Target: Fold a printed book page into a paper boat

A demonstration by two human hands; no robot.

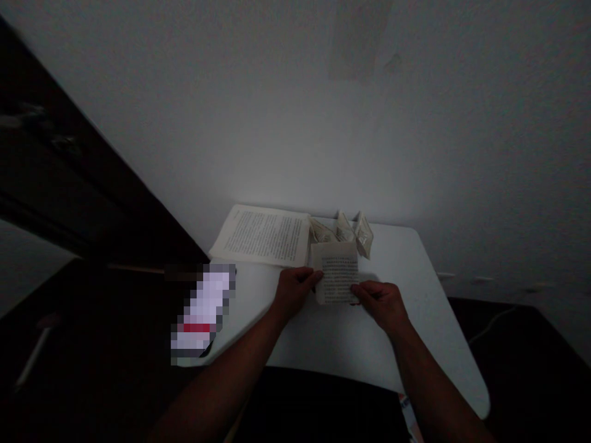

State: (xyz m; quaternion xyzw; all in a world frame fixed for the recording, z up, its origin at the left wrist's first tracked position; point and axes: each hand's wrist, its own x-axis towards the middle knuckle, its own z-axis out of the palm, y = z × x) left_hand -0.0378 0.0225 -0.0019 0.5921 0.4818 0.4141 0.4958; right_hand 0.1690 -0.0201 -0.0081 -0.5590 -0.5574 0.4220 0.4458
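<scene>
Between my two hands is a squarish piece of printed paper [339, 274], held up over the table with its lines of text facing me. My left hand [295, 290] pinches its left edge between thumb and fingers. At the lower right edge, my right hand [381, 303] grips it the same way. Just behind it stand several folded paper shapes [364, 236] made of printed pages. To their left lies a flat stack of printed pages [265, 235], close to the wall.
The white table [443, 357] has rounded corners and stands against a grey wall [277, 123]. A pixelated phone-like object [203, 314] lies at its left edge. A dark door [69, 160] with a handle is at the far left. A cable [492, 323] runs along the right side.
</scene>
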